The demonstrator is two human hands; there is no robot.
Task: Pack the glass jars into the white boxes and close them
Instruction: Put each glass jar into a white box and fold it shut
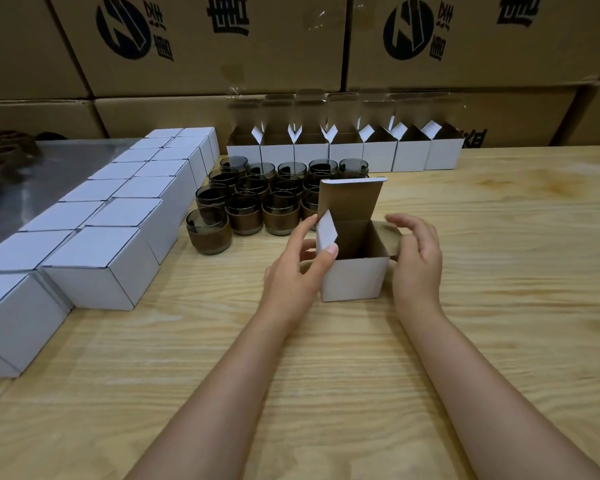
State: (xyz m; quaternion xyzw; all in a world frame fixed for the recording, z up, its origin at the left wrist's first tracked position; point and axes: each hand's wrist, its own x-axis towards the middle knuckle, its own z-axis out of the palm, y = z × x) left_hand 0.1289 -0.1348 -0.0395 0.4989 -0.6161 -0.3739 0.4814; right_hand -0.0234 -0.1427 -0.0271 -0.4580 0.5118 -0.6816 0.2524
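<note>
Fingers [303, 230] of the left hand [291, 275] pinch a flap of the white cardboard box [354, 280]; right hand [418, 261] hovers relaxed. Seemingly empty, it needs a smoky glass jar [207, 233] next.

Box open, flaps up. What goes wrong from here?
1. No jar shows inside the open box; closing now would likely pack it empty.
2. The glass jars stand packed together just behind its upright lid; reaching over may knock some.
3. The left hand pinches only a side flap and the right hand is loose, so the box could tip.
</note>
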